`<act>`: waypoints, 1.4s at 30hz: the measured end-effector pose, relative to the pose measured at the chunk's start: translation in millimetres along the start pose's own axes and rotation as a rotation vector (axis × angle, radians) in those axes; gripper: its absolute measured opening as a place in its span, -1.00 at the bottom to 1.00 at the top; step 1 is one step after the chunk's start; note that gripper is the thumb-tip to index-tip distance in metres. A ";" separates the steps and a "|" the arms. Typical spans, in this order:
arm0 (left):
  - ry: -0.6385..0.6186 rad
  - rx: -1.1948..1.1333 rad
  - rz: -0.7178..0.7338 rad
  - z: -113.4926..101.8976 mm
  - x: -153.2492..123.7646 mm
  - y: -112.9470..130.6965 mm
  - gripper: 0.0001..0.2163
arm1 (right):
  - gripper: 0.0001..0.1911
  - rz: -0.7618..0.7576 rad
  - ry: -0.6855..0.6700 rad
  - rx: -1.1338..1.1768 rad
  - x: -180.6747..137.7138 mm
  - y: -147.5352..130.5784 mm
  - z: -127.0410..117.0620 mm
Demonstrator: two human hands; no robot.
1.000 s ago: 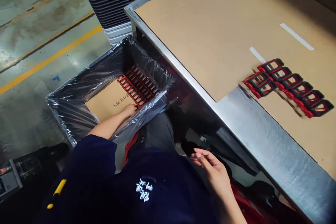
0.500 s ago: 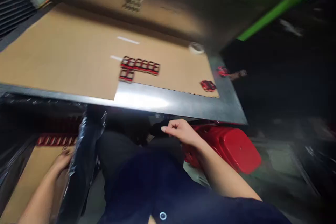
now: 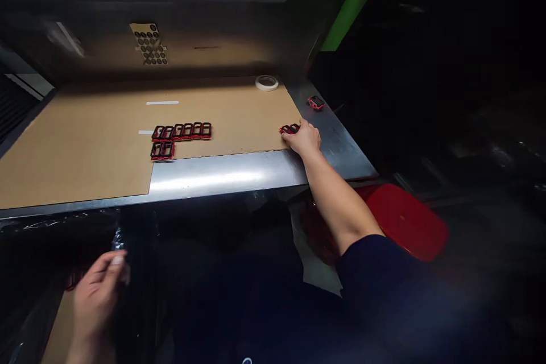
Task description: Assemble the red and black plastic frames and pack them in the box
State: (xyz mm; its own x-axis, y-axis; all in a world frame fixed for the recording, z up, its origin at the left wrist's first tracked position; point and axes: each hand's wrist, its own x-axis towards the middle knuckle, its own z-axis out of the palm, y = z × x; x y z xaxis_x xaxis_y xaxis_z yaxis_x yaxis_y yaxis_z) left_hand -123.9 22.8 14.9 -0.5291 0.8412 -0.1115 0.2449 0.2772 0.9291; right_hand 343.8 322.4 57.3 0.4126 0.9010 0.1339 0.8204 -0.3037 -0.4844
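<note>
At the right end of the cardboard sheet, my right hand (image 3: pixel 305 137) has its fingers closed round a pair of small red-and-black rectangular frames (image 3: pixel 290 129). They rest on the sheet, partly hidden by the hand. My left hand (image 3: pixel 99 290) is raised at the lower left, thumb and fingers pinched together and slightly blurred; what they hold, if anything, I cannot make out. More red-and-black frames lie in a long row (image 3: pixel 182 131), with a short pair (image 3: pixel 162 151) in front of it. Another red-and-black piece (image 3: pixel 316 103) lies on bare metal at the far right.
The cardboard sheet (image 3: pixel 98 125) covers much of the metal bench (image 3: pixel 230 175). A white tape roll (image 3: pixel 267 83) lies at the back. Below the bench are a red plastic stool or bin (image 3: pixel 405 222) and, left, a dark plastic-wrapped box with cardboard (image 3: pixel 57 324) inside.
My right hand has moved from below the bench edge up to the frames on the right. The left hand has risen from inside the box. The view has tilted.
</note>
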 end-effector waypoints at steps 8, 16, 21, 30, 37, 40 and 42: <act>-0.443 -0.829 -0.269 168.4 -31.8 69.6 -0.36 | -0.31 -0.754 -0.074 0.365 -207.1 -56.1 23.9; -0.449 -0.906 -0.317 183.3 -36.4 73.8 -0.47 | -0.26 -0.811 -0.100 0.351 -234.9 -52.6 21.4; -0.330 -0.840 -0.451 179.7 -34.5 59.3 -0.59 | -0.17 -0.789 -0.261 0.556 -265.3 -46.8 27.1; -0.652 -0.918 -0.591 157.9 -41.8 45.6 -0.64 | -0.13 -0.341 -1.044 1.198 -252.8 -32.7 14.8; -0.673 -0.856 -0.588 142.7 -48.2 45.5 -0.66 | -0.20 -0.558 -0.819 0.976 -258.1 -29.2 1.6; -0.706 -0.799 -0.549 131.8 -53.6 48.3 -0.69 | -0.20 -0.611 -0.808 0.954 -258.8 -24.2 2.2; -0.716 -0.757 -0.514 126.2 -57.1 48.6 -0.66 | -0.20 -0.616 -0.820 0.958 -260.7 -20.8 4.7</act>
State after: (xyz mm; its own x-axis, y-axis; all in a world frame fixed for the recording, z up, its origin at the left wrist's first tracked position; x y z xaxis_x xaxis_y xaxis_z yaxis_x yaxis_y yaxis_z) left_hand 20.7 46.8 21.9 0.2148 0.8473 -0.4857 -0.5411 0.5172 0.6631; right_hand 217.4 95.2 28.4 -0.5282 0.8333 0.1630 0.0600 0.2281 -0.9718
